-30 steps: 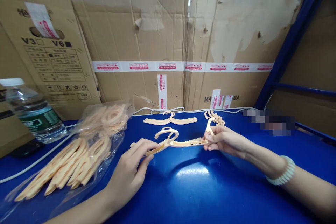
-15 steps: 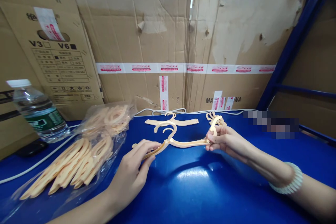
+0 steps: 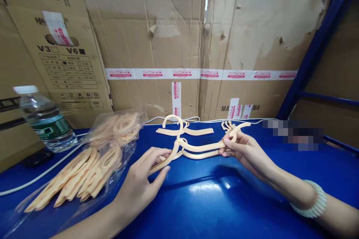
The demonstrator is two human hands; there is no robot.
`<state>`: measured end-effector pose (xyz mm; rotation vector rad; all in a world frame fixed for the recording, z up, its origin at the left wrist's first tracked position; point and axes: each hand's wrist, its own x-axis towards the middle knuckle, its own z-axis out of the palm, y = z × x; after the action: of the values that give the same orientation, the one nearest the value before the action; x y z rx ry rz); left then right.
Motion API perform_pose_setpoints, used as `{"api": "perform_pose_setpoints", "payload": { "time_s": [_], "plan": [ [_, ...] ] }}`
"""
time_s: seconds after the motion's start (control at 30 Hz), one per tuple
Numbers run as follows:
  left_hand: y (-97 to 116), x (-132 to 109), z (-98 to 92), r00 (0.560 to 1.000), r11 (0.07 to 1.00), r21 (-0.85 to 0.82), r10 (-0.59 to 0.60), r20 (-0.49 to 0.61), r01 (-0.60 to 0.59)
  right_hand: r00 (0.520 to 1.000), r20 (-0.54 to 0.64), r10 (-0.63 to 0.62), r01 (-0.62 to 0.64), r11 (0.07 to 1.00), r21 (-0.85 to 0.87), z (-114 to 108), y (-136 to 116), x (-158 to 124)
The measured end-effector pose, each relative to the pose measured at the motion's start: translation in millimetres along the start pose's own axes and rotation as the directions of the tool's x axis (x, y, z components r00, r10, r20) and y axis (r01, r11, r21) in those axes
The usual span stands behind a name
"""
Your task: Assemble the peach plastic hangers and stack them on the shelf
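A cream folding clothes hanger [image 3: 200, 148] is held up in front of me, its hook at the top middle and its arms spread. My left hand [image 3: 146, 175] is closed around its left arm. At the far end of the right arm, my right hand [image 3: 244, 149] pinches with thumb and fingers. A small curved cream piece [image 3: 243, 127] sticks up from that right grip; whether it is joined to the arm is hidden by the fingers. Behind lies another cream hanger [image 3: 199, 132], spread on the table. Several small cream hooks [image 3: 226, 125] lie behind my right hand.
On the left, a clear plastic bag [image 3: 112, 115] and several folded hangers [image 3: 75, 179] lie on the blue table [image 3: 196, 209]. A water bottle [image 3: 50, 127] and a black object [image 3: 37, 158] stand beyond. Cardboard [image 3: 151, 52] walls the back; a white cable [image 3: 42, 175] crosses left.
The hanger has tipped, so its hook stands higher and two bars show on the right arm. The curved piece in my right hand has swung outward to the right.
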<state>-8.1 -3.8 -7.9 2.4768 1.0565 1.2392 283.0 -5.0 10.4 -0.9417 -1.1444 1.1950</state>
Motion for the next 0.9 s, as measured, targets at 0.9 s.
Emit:
{"api": "perform_pose_setpoints", "payload": {
  "time_s": [0.9],
  "plan": [
    [-28, 4, -10.6, 0.946, 0.918, 0.355, 0.059, 0.317, -0.176, 0.904, 0.377, 0.199, 0.283, 0.382, -0.88, -69, -24, 33]
  ]
}}
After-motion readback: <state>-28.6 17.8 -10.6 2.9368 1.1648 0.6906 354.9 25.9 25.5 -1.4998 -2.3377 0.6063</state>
